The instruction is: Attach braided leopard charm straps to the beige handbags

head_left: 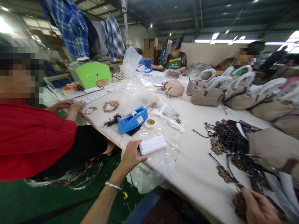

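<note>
My left hand (130, 156) grips one end of a white rectangular block (153, 145) with small dark print, its thumb in front and its fingers behind. The block rests on clear plastic near the table's front edge. At the lower right, my right hand (259, 205) is closed, its fingertips at the end of a black braided cord (230, 165); the hand is partly blurred. Beside that cord lie a brown patterned charm (224, 174) and a heap of black braided cords (227, 135) with similar charms. A beige handbag (273, 149) leans close by.
A blue tape dispenser (133, 119), a tape roll (150, 123), small black pieces (112, 120) and brown tags (111, 105) lie on the table (193, 155). Beige handbags (206, 96) line the far right. A person in red (35, 133) sits left; two other people work across.
</note>
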`<action>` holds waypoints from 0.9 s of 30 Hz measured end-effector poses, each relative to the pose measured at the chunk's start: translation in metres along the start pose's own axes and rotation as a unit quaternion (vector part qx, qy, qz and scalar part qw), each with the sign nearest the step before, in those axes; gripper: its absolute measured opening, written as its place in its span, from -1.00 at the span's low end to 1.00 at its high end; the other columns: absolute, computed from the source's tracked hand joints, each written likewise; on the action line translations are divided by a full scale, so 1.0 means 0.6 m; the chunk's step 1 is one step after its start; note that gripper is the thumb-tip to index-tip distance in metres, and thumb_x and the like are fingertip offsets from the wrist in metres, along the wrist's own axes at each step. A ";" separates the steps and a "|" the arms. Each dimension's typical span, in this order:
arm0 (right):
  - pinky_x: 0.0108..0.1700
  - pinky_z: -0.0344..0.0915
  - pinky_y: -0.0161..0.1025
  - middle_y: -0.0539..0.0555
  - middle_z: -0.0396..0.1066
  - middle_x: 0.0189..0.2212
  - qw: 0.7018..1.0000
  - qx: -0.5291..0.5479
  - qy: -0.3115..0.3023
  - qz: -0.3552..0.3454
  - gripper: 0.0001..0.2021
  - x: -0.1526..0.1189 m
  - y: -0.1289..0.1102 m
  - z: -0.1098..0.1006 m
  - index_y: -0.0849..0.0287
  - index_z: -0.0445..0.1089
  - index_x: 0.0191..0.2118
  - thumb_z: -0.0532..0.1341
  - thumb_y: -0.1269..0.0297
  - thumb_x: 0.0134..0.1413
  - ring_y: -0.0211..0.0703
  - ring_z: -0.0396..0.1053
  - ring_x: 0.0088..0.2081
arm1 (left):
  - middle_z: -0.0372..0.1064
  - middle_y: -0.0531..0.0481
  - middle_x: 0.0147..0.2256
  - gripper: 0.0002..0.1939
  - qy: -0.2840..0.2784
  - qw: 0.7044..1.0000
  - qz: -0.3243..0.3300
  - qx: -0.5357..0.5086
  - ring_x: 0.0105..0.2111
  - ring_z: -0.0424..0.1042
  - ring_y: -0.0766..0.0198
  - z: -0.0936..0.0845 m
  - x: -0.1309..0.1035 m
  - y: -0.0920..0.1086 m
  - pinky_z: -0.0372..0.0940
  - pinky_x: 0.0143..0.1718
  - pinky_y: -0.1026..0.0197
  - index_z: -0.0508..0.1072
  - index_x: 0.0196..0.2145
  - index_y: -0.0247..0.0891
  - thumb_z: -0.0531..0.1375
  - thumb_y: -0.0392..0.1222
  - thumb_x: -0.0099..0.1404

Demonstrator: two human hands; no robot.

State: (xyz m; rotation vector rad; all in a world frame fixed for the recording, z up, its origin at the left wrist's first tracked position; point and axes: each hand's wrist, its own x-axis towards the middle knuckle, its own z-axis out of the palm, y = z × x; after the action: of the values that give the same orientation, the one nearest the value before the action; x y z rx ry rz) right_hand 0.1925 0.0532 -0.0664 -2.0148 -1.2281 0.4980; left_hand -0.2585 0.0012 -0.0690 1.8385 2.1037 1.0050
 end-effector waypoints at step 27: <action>-0.35 0.22 -0.16 0.09 0.44 -0.47 0.993 0.110 0.011 -0.039 -0.60 -0.012 -0.005 0.004 0.14 0.38 -0.33 0.10 -0.12 -0.06 0.00 0.37 -0.41 | 0.40 -0.04 -0.27 -0.49 -0.130 0.956 -0.188 -0.182 -0.22 0.42 0.08 -0.038 0.054 0.050 0.35 -0.13 0.05 0.39 -0.13 -0.25 0.34 0.01 -0.01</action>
State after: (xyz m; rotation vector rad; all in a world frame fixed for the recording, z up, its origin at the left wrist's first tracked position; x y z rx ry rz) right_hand 0.1857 0.0485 -0.0661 -1.7761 -1.1803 0.5470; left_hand -0.2535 0.0229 -0.0245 1.2563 1.8605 0.9183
